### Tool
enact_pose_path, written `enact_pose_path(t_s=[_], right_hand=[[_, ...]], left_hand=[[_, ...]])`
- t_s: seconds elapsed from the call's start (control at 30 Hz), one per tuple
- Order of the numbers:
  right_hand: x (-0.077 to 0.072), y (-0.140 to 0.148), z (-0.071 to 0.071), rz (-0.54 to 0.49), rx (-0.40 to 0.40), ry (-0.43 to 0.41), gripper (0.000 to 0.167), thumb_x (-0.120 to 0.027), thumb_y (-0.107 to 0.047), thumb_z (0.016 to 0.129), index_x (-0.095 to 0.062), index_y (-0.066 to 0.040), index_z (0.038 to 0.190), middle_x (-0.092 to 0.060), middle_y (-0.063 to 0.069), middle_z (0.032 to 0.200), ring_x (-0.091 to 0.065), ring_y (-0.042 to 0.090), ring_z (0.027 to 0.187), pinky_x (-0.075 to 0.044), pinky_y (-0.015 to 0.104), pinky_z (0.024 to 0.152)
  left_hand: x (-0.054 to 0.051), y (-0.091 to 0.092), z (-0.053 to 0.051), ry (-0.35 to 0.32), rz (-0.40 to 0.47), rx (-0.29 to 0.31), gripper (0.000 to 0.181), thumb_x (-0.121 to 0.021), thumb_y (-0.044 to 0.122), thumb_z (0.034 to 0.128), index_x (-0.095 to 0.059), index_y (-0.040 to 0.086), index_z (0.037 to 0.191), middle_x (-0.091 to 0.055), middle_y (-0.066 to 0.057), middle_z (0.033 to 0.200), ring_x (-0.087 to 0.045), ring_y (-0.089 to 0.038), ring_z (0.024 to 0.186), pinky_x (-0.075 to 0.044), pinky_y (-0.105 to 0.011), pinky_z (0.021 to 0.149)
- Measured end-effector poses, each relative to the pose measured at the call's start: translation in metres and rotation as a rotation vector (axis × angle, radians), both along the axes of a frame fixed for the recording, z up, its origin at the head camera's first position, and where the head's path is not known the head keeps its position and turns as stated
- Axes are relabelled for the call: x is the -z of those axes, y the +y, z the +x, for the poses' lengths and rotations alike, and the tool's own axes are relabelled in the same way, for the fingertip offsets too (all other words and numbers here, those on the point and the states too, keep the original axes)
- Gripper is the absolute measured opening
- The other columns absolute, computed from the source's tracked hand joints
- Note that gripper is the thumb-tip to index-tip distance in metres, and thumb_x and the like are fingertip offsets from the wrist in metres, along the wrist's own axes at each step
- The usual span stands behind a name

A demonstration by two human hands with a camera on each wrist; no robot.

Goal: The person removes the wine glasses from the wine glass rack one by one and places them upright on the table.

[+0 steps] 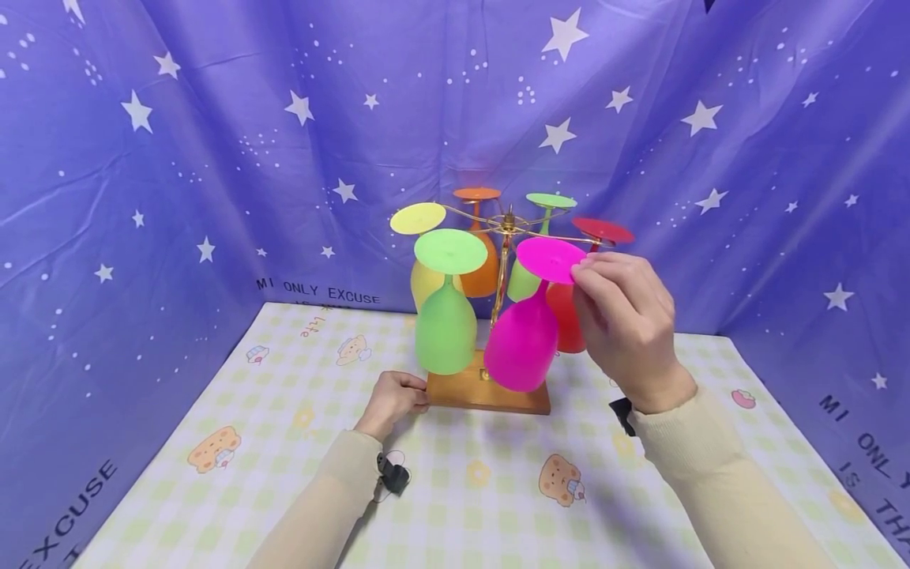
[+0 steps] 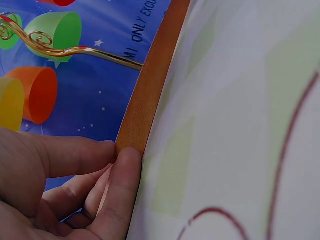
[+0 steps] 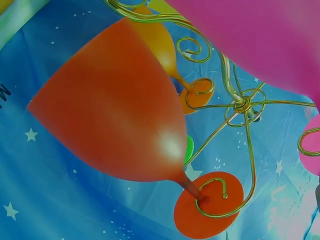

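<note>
Upside-down plastic goblets hang by their feet from a gold wire rack (image 1: 508, 224) on a wooden base (image 1: 455, 390). In the head view my right hand (image 1: 635, 324) pinches the foot rim of the magenta goblet (image 1: 522, 344) at the front right; this goblet hangs tilted. Behind that hand is a red goblet (image 3: 115, 105), large in the right wrist view, its foot in a wire loop. My left hand (image 2: 75, 185) pinches the left end of the base between thumb and fingers. A light green goblet (image 1: 445, 332) hangs above, at the front left.
Further back hang a yellow goblet (image 1: 418, 219), an orange goblet (image 1: 479, 265) and another green goblet (image 1: 524, 280). A checked cloth (image 1: 284, 490) covers the table. Purple star-printed curtains (image 1: 213, 158) stand behind and on both sides.
</note>
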State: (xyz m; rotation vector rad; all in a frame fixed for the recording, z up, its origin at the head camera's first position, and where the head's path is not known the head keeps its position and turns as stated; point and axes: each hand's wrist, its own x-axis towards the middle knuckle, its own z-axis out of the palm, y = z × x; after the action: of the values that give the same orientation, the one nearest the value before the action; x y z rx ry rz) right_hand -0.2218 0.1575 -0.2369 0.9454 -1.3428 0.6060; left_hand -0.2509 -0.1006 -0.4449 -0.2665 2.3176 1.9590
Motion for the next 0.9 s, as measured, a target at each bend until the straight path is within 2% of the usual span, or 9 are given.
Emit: enact_pose_path(t_s=[0.47, 0.9], right_hand=[[-0.011, -0.009, 0.001, 0.029, -0.021, 0.006, 0.017, -0.067, 0.016, 0.073, -0.072, 0.004, 0.084, -0.066, 0.019, 0.077, -0.064, 0.039, 0.075, -0.053, 0.045, 0.079], [-0.023, -0.006, 0.003, 0.054, 0.053, -0.094, 0.020, -0.065, 0.018, 0.074, -0.073, 0.003, 0.086, -0.068, 0.018, 0.079, -0.065, 0.037, 0.079, -0.053, 0.045, 0.082]], left_hand=[[0.001, 0.000, 0.000, -0.005, 0.000, 0.006, 0.020, -0.065, -0.012, 0.0767, -0.067, -0.011, 0.096, -0.069, -0.018, 0.086, -0.070, -0.025, 0.070, -0.057, -0.032, 0.067], [0.001, 0.000, 0.000, -0.007, 0.009, 0.003, 0.020, -0.065, -0.012, 0.0763, -0.067, -0.010, 0.096, -0.068, -0.018, 0.087, -0.070, -0.025, 0.070, -0.057, -0.032, 0.067]])
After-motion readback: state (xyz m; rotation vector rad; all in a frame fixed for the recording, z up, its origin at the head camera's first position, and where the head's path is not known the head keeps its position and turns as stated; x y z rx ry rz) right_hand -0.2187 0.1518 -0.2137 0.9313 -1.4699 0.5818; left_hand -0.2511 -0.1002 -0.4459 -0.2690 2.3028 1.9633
